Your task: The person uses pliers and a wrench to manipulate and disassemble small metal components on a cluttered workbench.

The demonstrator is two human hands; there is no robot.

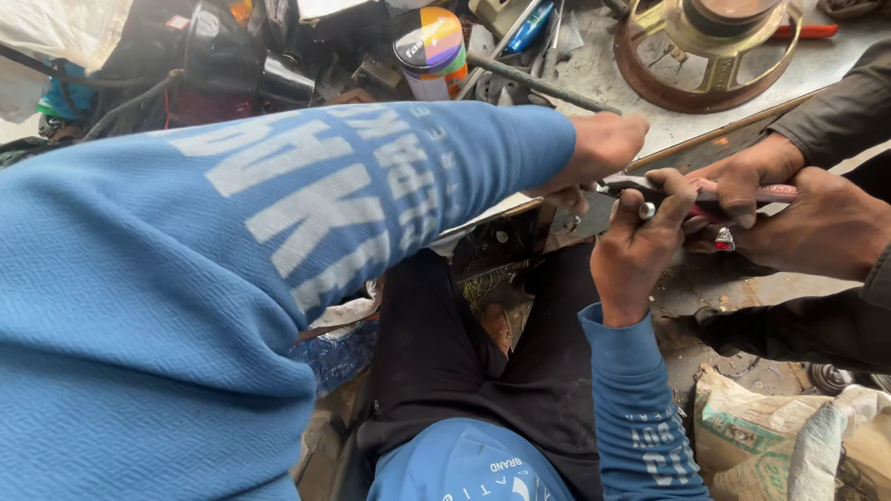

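Observation:
My left hand (603, 148), at the end of a blue sleeve that crosses the view, curls its fingers over the edge of a flat dark metal panel (520, 243) lying above my lap. My right hand (640, 246) is closed in a fist around the metal jaw end of a red-handled plier-like tool (710, 197) at the panel's edge. Another person's two hands (798, 218), in dark sleeves, come in from the right and grip the same tool's red handles, touching my right hand. The tool's tip is hidden by fingers.
A rusty metal wheel (715, 46) lies at the top right. A spray can with a rainbow cap (432, 51), a steel rod (548, 88) and dark machine parts (223, 65) crowd the top left. A woven sack (789, 445) sits at the bottom right.

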